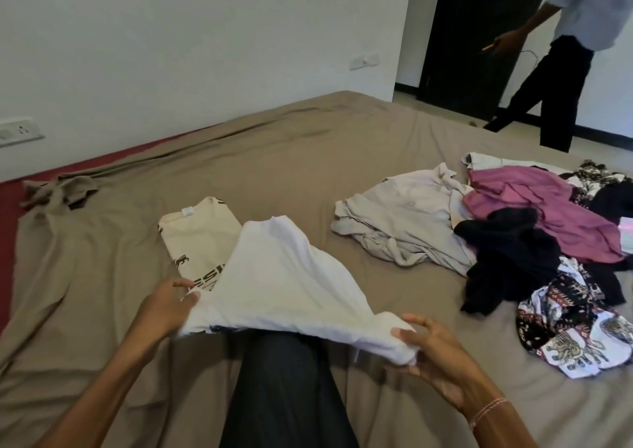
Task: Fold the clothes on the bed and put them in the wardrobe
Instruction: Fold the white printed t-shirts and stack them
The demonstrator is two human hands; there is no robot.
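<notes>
A white garment (284, 286) is lifted over my dark-trousered leg on the bed (274, 159). My left hand (164, 307) pinches its near left edge between thumb and fingers. My right hand (428, 348) grips its near right corner, with some fingers spread. Behind the white garment lies a folded cream T-shirt (198, 238) with dark print. To the right is a pile of unfolded clothes: a beige piece (397, 224), a purple one (534, 207), a black one (510, 259) and a patterned one (575, 327).
A tan sheet covers the bed, rumpled at the left with a knot (58, 194), and a red mattress edge shows there. Another person (561, 56) stands at the far right by a dark door (472, 36). A white wall runs behind the bed.
</notes>
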